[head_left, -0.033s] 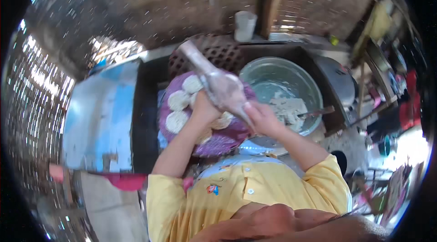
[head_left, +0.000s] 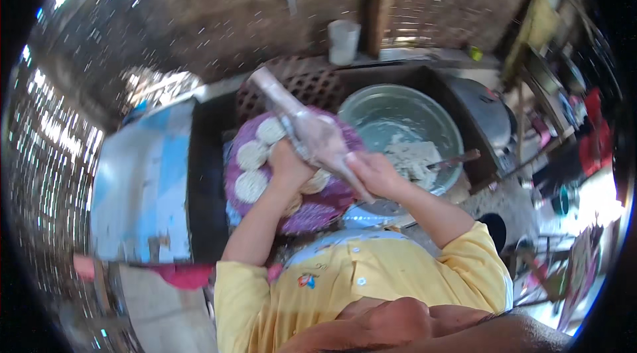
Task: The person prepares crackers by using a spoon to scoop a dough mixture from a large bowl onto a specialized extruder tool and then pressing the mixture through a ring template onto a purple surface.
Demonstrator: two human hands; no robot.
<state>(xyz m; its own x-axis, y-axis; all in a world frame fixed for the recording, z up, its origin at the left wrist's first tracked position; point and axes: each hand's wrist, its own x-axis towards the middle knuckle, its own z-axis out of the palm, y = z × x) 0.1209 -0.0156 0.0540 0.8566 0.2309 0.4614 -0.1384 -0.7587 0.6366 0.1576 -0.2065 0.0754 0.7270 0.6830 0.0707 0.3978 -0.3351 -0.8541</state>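
A long pale wooden hand press (head_left: 317, 133), wide in the middle with a narrow handle at each end, slants across my view above the tray. My left hand (head_left: 289, 166) is closed at its left side, with the fingers partly hidden beneath it. Around the near handle, my right hand (head_left: 375, 174) is wrapped. Under the press lies a round tray covered in purple plastic (head_left: 308, 219), bearing several round white noodle-like coils (head_left: 252, 154). What the underside of the press is doing is hidden from here.
Right of the tray stands a large grey-green basin (head_left: 355, 106) holding white dough (head_left: 413, 160) and a spoon-like utensil (head_left: 458, 158). Behind the tray leans a brown woven basket (head_left: 325, 84). A white cup (head_left: 344, 42) sits on the back ledge; a blue-white board (head_left: 139, 187) lies left.
The whole scene sits slightly further left in the picture, as my view has turned a little. Both hands keep hold of the press in nearly the same pose.
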